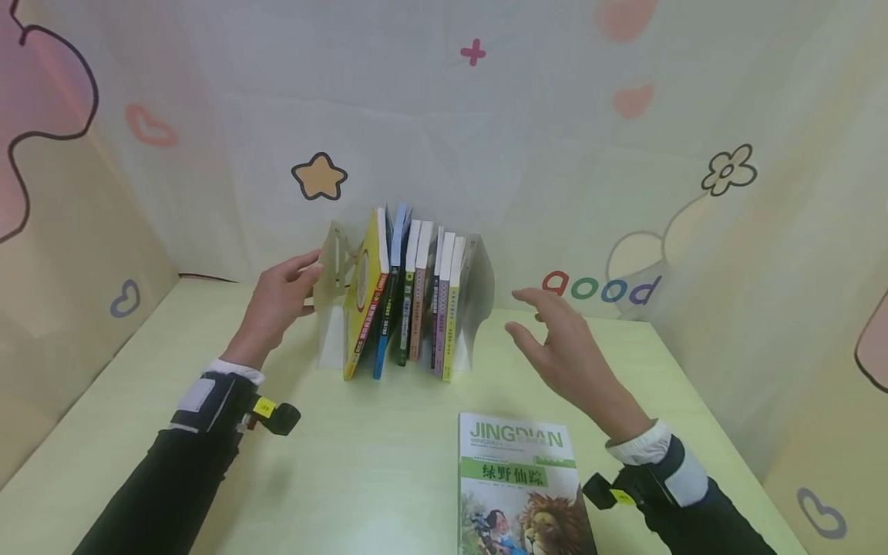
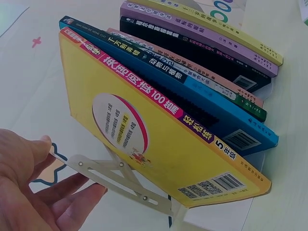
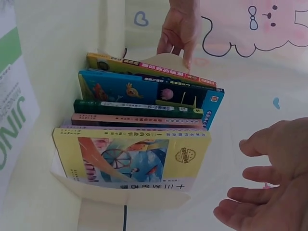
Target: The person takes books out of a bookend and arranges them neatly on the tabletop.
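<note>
One bookend (image 1: pixel 331 266) between left fingers (image 1: pixel 305 266)

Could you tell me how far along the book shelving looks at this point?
A row of books already stands in the holder. The left hand grips the holder's left end plate; the right hand hovers open beside the row. The lion book lies flat on the table, unshelved.

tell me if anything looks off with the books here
The yellow book and blue book lean left against the bookend the left hand holds; another book lies flat, outside the row.
</note>
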`<act>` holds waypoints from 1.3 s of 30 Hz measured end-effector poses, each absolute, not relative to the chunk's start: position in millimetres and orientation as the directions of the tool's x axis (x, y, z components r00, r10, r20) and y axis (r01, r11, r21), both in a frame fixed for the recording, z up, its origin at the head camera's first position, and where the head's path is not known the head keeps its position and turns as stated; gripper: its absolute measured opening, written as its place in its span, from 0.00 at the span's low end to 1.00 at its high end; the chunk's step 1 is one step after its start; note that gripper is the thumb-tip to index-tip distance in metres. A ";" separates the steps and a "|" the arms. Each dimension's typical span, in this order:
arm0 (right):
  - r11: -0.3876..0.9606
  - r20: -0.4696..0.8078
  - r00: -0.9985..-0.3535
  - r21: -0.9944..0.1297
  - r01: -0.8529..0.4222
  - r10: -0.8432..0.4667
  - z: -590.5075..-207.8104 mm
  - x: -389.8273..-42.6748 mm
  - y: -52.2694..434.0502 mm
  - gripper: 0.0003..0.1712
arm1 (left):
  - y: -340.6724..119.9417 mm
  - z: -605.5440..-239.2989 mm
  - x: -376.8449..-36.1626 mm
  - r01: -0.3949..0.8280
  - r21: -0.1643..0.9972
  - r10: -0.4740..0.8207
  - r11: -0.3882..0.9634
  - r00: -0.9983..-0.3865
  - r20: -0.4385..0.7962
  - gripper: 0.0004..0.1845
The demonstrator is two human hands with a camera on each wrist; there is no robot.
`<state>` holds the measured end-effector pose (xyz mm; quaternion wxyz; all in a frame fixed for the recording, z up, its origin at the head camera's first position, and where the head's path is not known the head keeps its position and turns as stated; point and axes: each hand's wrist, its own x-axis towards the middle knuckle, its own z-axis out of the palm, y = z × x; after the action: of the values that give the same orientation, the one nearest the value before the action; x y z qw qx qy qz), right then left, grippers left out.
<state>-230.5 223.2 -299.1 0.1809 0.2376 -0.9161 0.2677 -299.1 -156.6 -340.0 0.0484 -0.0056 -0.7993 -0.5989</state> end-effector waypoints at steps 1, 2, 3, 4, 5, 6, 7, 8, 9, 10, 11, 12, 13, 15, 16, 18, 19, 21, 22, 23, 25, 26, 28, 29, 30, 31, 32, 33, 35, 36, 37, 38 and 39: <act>0.738 0.461 -0.818 -0.405 -0.540 -0.345 -298.9 -233.3 220.2 0.26 | -156.6 -339.8 -299.0 0.063 0.956 -0.051 0.285 -0.995 0.081 0.28; 0.734 0.462 -0.815 -0.405 -0.545 -0.350 -298.6 -236.2 217.0 0.27 | -156.5 -339.7 -299.1 0.060 0.957 -0.053 0.284 -0.996 0.078 0.28; 0.731 0.464 -0.812 -0.404 -0.550 -0.355 -298.4 -239.1 213.8 0.27 | -156.2 -339.6 -299.1 0.058 0.958 -0.055 0.281 -0.996 0.077 0.28; 0.727 0.464 -0.810 -0.405 -0.555 -0.359 -298.0 -241.7 210.5 0.28 | -156.0 -339.5 -298.9 0.057 0.959 -0.056 0.279 -0.996 0.076 0.28; 0.723 0.466 -0.806 -0.404 -0.561 -0.365 -297.9 -244.5 207.4 0.28 | -155.9 -339.4 -298.7 0.056 0.959 -0.057 0.277 -0.996 0.075 0.28; 0.719 0.467 -0.804 -0.406 -0.565 -0.369 -297.7 -246.9 204.6 0.28 | -155.6 -339.6 -298.7 0.057 0.960 -0.057 0.275 -0.996 0.076 0.28; 0.715 0.466 -0.802 -0.406 -0.569 -0.374 -297.8 -249.4 202.0 0.29 | -155.2 -339.6 -298.6 0.057 0.961 -0.057 0.272 -0.995 0.075 0.28; 0.711 0.466 -0.799 -0.405 -0.575 -0.380 -298.2 -251.9 199.8 0.29 | -154.6 -339.6 -298.5 0.059 0.962 -0.057 0.268 -0.995 0.077 0.28; 0.706 0.468 -0.794 -0.403 -0.583 -0.388 -298.8 -254.0 198.2 0.29 | -153.9 -339.6 -298.6 0.061 0.962 -0.055 0.265 -0.995 0.078 0.28; 0.701 0.470 -0.789 -0.400 -0.591 -0.397 -299.6 -256.6 196.1 0.29 | -154.0 -339.8 -298.4 0.061 0.963 -0.054 0.263 -0.995 0.078 0.28; 0.697 0.474 -0.782 -0.394 -0.600 -0.405 -300.7 -259.4 194.3 0.29 | -154.1 -339.9 -298.2 0.062 0.963 -0.054 0.262 -0.995 0.079 0.28; 0.693 0.479 -0.775 -0.387 -0.608 -0.413 -301.8 -262.2 192.7 0.29 | -153.9 -340.0 -298.0 0.063 0.963 -0.054 0.260 -0.995 0.080 0.28; 0.690 0.484 -0.768 -0.379 -0.617 -0.420 -303.0 -265.0 191.2 0.29 | -153.6 -339.9 -297.7 0.065 0.963 -0.055 0.261 -0.995 0.082 0.28; 0.683 0.498 -0.753 -0.365 -0.632 -0.430 -305.5 -270.9 188.6 0.29 | -153.5 -340.1 -298.0 0.071 0.962 -0.053 0.265 -0.995 0.088 0.28; 0.680 0.504 -0.746 -0.360 -0.639 -0.435 -306.8 -274.0 187.2 0.29 | -153.4 -340.1 -298.0 0.074 0.961 -0.052 0.266 -0.994 0.091 0.28; 0.671 0.513 -0.734 -0.353 -0.652 -0.444 -309.5 -280.2 183.9 0.29 | -153.7 -340.2 -298.5 0.075 0.960 -0.055 0.271 -0.994 0.094 0.28; 0.666 0.515 -0.731 -0.353 -0.657 -0.448 -310.7 -283.0 181.9 0.29 | -153.9 -340.3 -298.7 0.076 0.959 -0.055 0.274 -0.994 0.095 0.28; 0.657 0.513 -0.728 -0.359 -0.663 -0.455 -313.3 -288.4 177.8 0.30 | -154.6 -340.5 -298.9 0.074 0.958 -0.057 0.277 -0.994 0.094 0.28; 0.653 0.510 -0.728 -0.363 -0.664 -0.457 -314.5 -290.7 175.5 0.30 | -155.1 -340.8 -299.1 0.073 0.957 -0.058 0.279 -0.994 0.093 0.28; 0.650 0.508 -0.729 -0.367 -0.665 -0.459 -315.5 -292.7 173.1 0.31 | -155.7 -341.0 -299.2 0.071 0.957 -0.060 0.281 -0.994 0.091 0.28; 0.645 0.503 -0.731 -0.375 -0.666 -0.462 -317.2 -296.0 168.4 0.33 | -156.2 -341.2 -299.0 0.069 0.958 -0.066 0.280 -0.994 0.090 0.28; 0.644 0.503 -0.731 -0.377 -0.666 -0.461 -318.1 -297.3 166.4 0.33 | -156.3 -341.4 -299.0 0.068 0.958 -0.067 0.278 -0.994 0.090 0.28; 0.644 0.502 -0.733 -0.379 -0.664 -0.459 -319.9 -299.5 162.6 0.33 | -156.3 -341.7 -299.1 0.067 0.959 -0.070 0.275 -0.994 0.089 0.28; 0.647 0.503 -0.734 -0.379 -0.662 -0.457 -320.9 -300.4 160.9 0.32 | -156.1 -341.8 -299.0 0.066 0.959 -0.071 0.274 -0.994 0.088 0.28; 0.649 0.503 -0.735 -0.379 -0.660 -0.454 -322.0 -301.2 159.3 0.32 | -156.0 -341.9 -298.8 0.065 0.960 -0.072 0.271 -0.994 0.088 0.28; 0.652 0.504 -0.738 -0.379 -0.656 -0.450 -323.3 -301.9 158.1 0.32 | -155.9 -342.0 -298.8 0.065 0.961 -0.071 0.269 -0.994 0.087 0.28; 0.656 0.505 -0.740 -0.380 -0.653 -0.445 -324.6 -302.4 156.9 0.32 | -155.9 -342.1 -298.8 0.066 0.961 -0.070 0.267 -0.994 0.088 0.28; 0.660 0.507 -0.742 -0.378 -0.649 -0.439 -325.8 -303.0 155.9 0.31 | -155.9 -342.0 -298.5 0.066 0.962 -0.070 0.266 -0.994 0.088 0.29; 0.667 0.516 -0.741 -0.372 -0.646 -0.430 -328.3 -304.2 154.2 0.31 | -156.2 -342.0 -298.1 0.069 0.962 -0.071 0.263 -0.993 0.091 0.28; 0.668 0.523 -0.738 -0.368 -0.647 -0.426 -329.6 -304.8 153.6 0.31 | -156.3 -342.0 -297.9 0.070 0.963 -0.071 0.261 -0.993 0.092 0.28; 0.669 0.531 -0.734 -0.363 -0.648 -0.423 -330.6 -305.3 153.6 0.31 | -156.2 -341.8 -297.8 0.072 0.962 -0.069 0.262 -0.993 0.093 0.28; 0.670 0.538 -0.730 -0.359 -0.650 -0.421 -331.5 -305.9 153.5 0.31 | -156.2 -341.6 -297.4 0.073 0.962 -0.070 0.263 -0.993 0.094 0.28; 0.668 0.546 -0.725 -0.355 -0.654 -0.419 -332.4 -306.2 153.5 0.31 | -156.1 -341.5 -297.1 0.074 0.962 -0.069 0.263 -0.993 0.095 0.28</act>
<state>-306.2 153.5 -332.4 0.2144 0.3022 -0.8877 0.2732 -297.1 -156.1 -341.5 0.0589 -0.0016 -0.7924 -0.6071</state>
